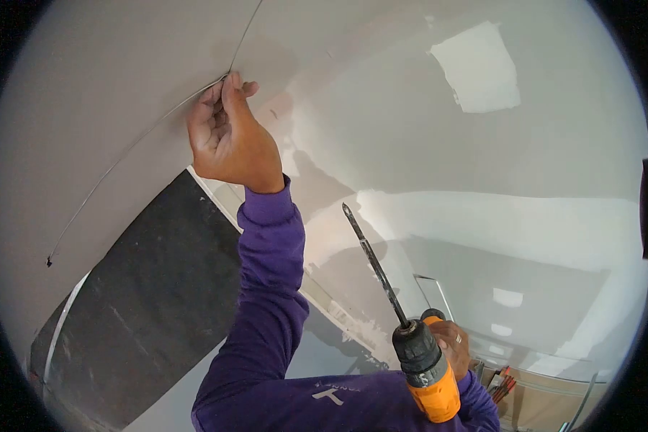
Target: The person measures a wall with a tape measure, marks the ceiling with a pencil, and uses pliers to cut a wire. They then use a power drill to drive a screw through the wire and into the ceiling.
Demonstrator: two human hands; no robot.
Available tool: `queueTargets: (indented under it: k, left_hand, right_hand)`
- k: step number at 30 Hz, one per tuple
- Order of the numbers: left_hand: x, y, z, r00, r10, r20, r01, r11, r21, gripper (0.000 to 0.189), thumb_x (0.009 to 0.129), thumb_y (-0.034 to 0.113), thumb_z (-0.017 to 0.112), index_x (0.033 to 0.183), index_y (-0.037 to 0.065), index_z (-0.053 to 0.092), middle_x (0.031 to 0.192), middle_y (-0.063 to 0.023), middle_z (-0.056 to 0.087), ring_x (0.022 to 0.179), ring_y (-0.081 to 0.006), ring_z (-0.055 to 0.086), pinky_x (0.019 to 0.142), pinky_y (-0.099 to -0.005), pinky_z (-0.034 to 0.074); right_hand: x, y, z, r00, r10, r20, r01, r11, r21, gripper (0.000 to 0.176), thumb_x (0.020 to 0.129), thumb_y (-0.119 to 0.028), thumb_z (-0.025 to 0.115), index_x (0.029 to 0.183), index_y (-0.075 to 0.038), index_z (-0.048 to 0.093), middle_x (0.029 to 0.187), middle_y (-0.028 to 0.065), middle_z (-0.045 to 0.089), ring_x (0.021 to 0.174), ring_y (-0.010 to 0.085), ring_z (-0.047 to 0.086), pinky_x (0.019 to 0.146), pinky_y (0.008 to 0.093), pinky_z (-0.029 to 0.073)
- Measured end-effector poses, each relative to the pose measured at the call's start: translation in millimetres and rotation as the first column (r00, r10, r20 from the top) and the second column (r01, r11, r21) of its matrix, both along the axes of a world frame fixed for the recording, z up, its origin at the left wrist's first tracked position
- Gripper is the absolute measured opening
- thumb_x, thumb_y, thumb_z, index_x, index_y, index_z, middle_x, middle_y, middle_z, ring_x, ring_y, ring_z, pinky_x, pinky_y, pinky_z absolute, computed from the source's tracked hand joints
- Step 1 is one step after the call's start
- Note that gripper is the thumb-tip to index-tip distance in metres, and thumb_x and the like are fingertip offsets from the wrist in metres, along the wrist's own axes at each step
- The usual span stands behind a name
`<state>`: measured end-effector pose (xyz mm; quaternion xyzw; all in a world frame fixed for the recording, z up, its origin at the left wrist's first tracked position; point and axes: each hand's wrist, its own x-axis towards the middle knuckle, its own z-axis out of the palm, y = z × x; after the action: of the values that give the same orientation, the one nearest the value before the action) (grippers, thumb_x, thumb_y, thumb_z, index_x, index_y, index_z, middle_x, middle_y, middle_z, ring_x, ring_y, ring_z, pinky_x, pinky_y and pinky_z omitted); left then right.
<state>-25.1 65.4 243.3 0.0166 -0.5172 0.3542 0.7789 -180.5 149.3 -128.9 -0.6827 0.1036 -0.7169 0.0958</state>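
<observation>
Orange cordless drill (pixel 428 371) sits clamped in the right hand (pixel 450 344), long bit (pixel 376 266) pointing up-left; the left hand (pixel 227 133) pinches a thin wire (pixel 122 155) against pale drywall (pixel 410 144).

Two hands: left hand (pixel 227 137), right hand (pixel 453 345). One drill (pixel 428 374). One wire (pixel 137 144). One dark panel (pixel 151 302).

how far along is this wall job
Done: white compound patches already cover parts of the wall. In hand: the left hand has its fingers at a thin dark line on the grey panel; the right hand holds an orange drill, bit clear of any surface. Left: the black section looks bare, unpatched.
</observation>
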Motion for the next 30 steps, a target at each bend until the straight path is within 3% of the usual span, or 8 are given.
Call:
queueTargets:
  k: [3,8,22,27,30]
  left_hand:
    - [3,1,1,0.999,0.018,-0.035,-0.017,1.0,0.023,0.01,0.084,-0.007,0.07,0.089,-0.011,0.063,0.082,-0.0163,0.068,0.067,-0.0199,0.068,0.064,-0.0292,0.059]
    - [11,4,-2,1.0,0.018,-0.024,-0.019,0.999,-0.031,0.013,0.083,-0.008,0.071,0.09,-0.013,0.061,0.082,-0.0183,0.068,0.069,-0.0214,0.068,0.064,-0.0309,0.061]
    - [17,3,4,0.998,0.065,0.018,-0.064,0.996,-0.062,0.013,0.083,-0.01,0.07,0.092,-0.013,0.061,0.084,-0.0198,0.067,0.07,-0.0212,0.068,0.063,-0.0317,0.064]
    - [18,5,5,0.997,0.079,0.024,-0.078,0.995,-0.055,0.013,0.083,-0.01,0.07,0.091,-0.012,0.061,0.084,-0.0195,0.067,0.069,-0.0215,0.069,0.063,-0.0318,0.064]
    - [18,3,7,0.998,0.051,0.023,-0.048,0.994,-0.093,0.013,0.084,-0.004,0.072,0.09,-0.011,0.063,0.081,-0.0194,0.071,0.068,-0.0207,0.07,0.064,-0.0289,0.06]
  right_hand:
    - [-2,1,3,0.996,-0.084,-0.036,0.084,0.996,-0.004,0.043,0.086,-0.013,0.068,0.125,-0.007,0.053,0.094,0.011,0.07,0.078,0.0323,0.068,0.078,0.0458,0.055]
    - [1,7,-14,1.0,0.028,0.01,-0.028,0.994,0.101,0.049,0.083,-0.014,0.07,0.128,-0.008,0.051,0.091,0.0121,0.069,0.078,0.0326,0.068,0.075,0.0457,0.056]
    - [-3,6,-5,0.994,-0.106,0.001,0.106,0.994,-0.02,0.053,0.08,-0.014,0.072,0.129,-0.007,0.051,0.088,0.0121,0.07,0.079,0.0317,0.068,0.082,0.0462,0.054]
    - [-4,8,-5,0.994,-0.103,-0.028,0.104,0.994,0.033,0.054,0.081,-0.014,0.071,0.13,-0.008,0.05,0.089,0.011,0.07,0.079,0.0308,0.069,0.084,0.0454,0.053]
    - [-5,8,-2,0.992,-0.121,-0.021,0.121,0.993,0.004,0.053,0.082,-0.015,0.071,0.13,-0.008,0.05,0.089,0.0107,0.07,0.079,0.0306,0.069,0.084,0.0449,0.053]
